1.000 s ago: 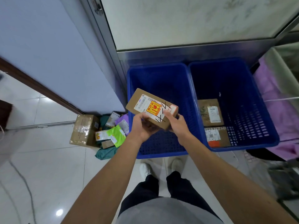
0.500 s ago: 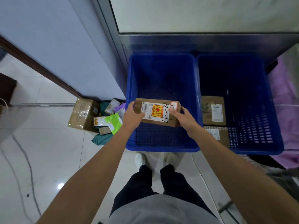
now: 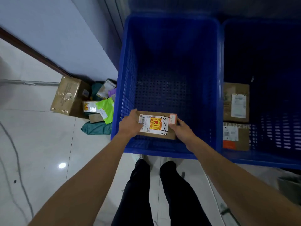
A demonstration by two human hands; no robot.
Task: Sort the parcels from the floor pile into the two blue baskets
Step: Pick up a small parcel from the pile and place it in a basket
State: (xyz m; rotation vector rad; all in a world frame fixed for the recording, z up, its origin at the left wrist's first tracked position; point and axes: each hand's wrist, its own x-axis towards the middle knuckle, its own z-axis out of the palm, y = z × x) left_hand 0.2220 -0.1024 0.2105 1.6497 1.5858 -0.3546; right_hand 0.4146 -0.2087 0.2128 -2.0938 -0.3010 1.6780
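Cardboard parcel (image 3: 156, 126), flat and brown, sits level inside the left blue basket (image 3: 127, 79), close to its near wall. We cannot tell whether it already touches the perforated bottom. Its white shipping label faces up, with a yellow-and-orange sticker in the middle and black pen strokes beside it.

Left hand (image 3: 130, 124): wrapped on the parcel's left short end, thumb on the top face, fingers curled over the far edge.

Right hand (image 3: 180, 129): gripping the right short end, thumb pressed on the top near a small red-bordered sticker.

We see nothing else in the left basket.

Right blue basket (image 3: 260, 158) stands just beside the left one, their walls touching. It holds two brown parcels along its left side, the upper parcel (image 3: 236, 101) with a white label and the lower parcel (image 3: 235, 137) with a white label and an orange patch.

Floor pile, left of the baskets against the wall (image 3: 57, 38): large taped carton (image 3: 68, 95), bright green mailer (image 3: 105, 110), teal bag (image 3: 97, 128), and several smaller packets between them.

White tiled floor (image 3: 40, 144); dark trousers (image 3: 141, 193) at bottom centre.
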